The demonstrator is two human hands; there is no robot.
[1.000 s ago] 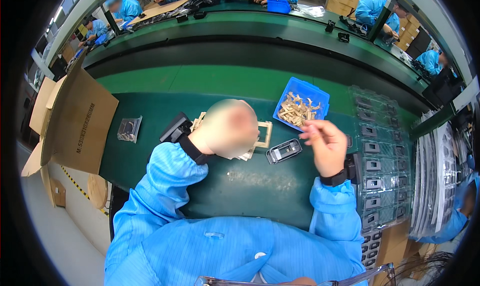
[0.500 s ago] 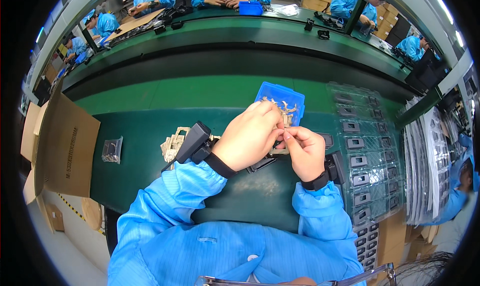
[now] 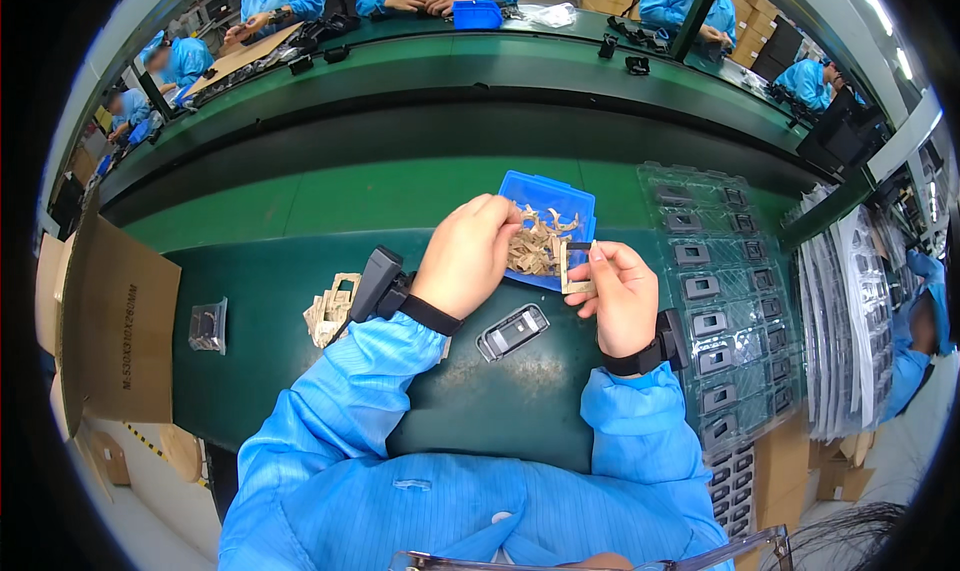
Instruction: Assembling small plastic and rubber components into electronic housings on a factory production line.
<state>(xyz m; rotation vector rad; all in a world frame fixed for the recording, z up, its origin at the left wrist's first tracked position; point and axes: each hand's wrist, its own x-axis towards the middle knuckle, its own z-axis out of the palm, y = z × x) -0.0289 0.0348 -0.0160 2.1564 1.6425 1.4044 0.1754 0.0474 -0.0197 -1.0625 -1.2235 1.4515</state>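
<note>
Tan and thin, a small card piece is pinched between the thumb and fingers of the right hand, just at the lower right edge of the blue tray. Compared with half a second ago, little has shifted: both hands were already together at the tray's near edge, and they are still held there, though the left hand is now seen with its fingers curled over the pile of tan pieces in the tray. A second ago the hands were well apart, the right one raised beside the tray and the left one lower, over the middle of the tabletop.

The card piece is held with its long axis roughly upright in the picture, its top end toward the tray; a small dark bit shows at its upper edge. Its shape looks like an open frame, flat and pale brown, the same as the heap in the tray. The right grip is closed on it. The left grip is bent closed over the heap; whether a piece is held inside it cannot be told.

A dark rectangular part with a pale middle is lying on the tabletop between the two wrists, slanted, untouched. A stack of tan pieces lies left of the left wrist. Clear moulded trays of dark parts are stacked to the right.
</note>
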